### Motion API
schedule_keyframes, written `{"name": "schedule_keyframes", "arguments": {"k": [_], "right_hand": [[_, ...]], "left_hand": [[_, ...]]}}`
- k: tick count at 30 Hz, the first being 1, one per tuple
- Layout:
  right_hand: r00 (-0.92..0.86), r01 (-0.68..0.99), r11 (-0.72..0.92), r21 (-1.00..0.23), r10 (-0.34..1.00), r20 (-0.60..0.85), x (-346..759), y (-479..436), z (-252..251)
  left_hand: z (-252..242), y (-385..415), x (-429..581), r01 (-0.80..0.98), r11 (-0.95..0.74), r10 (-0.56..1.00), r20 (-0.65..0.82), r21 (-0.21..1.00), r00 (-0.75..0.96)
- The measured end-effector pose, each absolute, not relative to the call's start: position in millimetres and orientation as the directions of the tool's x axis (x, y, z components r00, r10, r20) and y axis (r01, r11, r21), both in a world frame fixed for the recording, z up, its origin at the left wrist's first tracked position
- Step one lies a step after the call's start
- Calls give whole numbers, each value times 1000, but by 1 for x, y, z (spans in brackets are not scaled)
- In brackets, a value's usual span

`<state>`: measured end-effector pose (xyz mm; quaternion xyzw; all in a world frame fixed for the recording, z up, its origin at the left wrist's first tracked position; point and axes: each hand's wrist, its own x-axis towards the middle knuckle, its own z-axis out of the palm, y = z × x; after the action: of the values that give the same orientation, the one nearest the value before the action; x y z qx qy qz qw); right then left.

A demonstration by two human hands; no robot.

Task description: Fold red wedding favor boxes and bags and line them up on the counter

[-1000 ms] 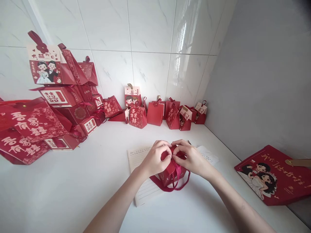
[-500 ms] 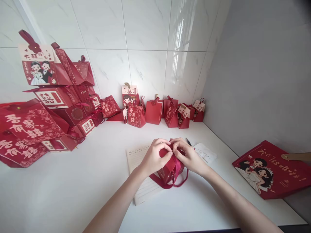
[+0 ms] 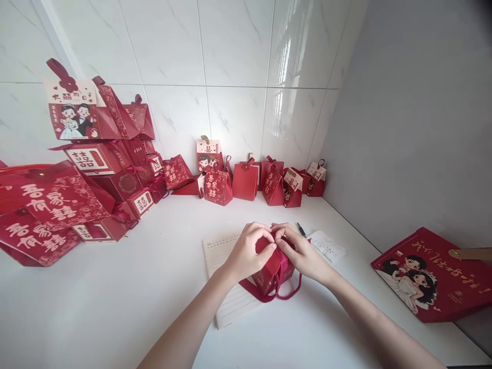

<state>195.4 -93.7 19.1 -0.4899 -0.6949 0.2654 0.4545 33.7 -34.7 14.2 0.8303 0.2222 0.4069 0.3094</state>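
Observation:
A small red gift box [image 3: 265,277] stands on a lined notebook [image 3: 226,315], its top largely covered by my fingers. My left hand [image 3: 251,251] is closed on the top from the left, thumb and forefinger pinched. From the right, my right hand [image 3: 294,248] is closed at the same spot, its fingertips meeting the left ones. Exactly what the fingertips pinch at the top is hidden. A dark pink ribbon [image 3: 283,264] runs down the front of the box from under my fingers. A twisted red cord [image 3: 294,294] loops out at the lower right.
Red gift boxes are stacked at the left [image 3: 96,159], and several more line the tiled wall [image 3: 246,179]. A black pen [image 3: 301,229] and a crumpled white paper [image 3: 326,246] lie beyond my right hand. A large red bag [image 3: 434,277] leans at the right wall.
The view has shifted slightly, so everything sits a little lower and further right. Both hands keep nearly the same hold on the box top.

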Motion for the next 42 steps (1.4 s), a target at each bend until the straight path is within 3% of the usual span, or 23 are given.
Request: {"name": "schedule_keyframes", "arguments": {"k": [4,10,17,25,31,42], "right_hand": [[-22,312,260,-914,964,266,190,-95,16],[-24,290,253,-923,966,257,188,-95,16],[-12,317,267,-910,961,278,187,-97,16],[-17,330,238,-913,969,247,191,-96,16],[-86,463,292,-837,954,286,200,-96,19],[46,271,179,-946,979,198,192,-95,19]], "left_hand": [[15,-35,35,79,-665,648,521,743,555],[20,-37,34,114,-640,671,481,760,564],[20,-39,34,165,-721,630,537,673,561],[19,-37,32,164,-733,607,525,661,596],[16,-37,32,159,-793,554,587,588,591],[19,-40,33,150,-740,596,536,656,598]]}}
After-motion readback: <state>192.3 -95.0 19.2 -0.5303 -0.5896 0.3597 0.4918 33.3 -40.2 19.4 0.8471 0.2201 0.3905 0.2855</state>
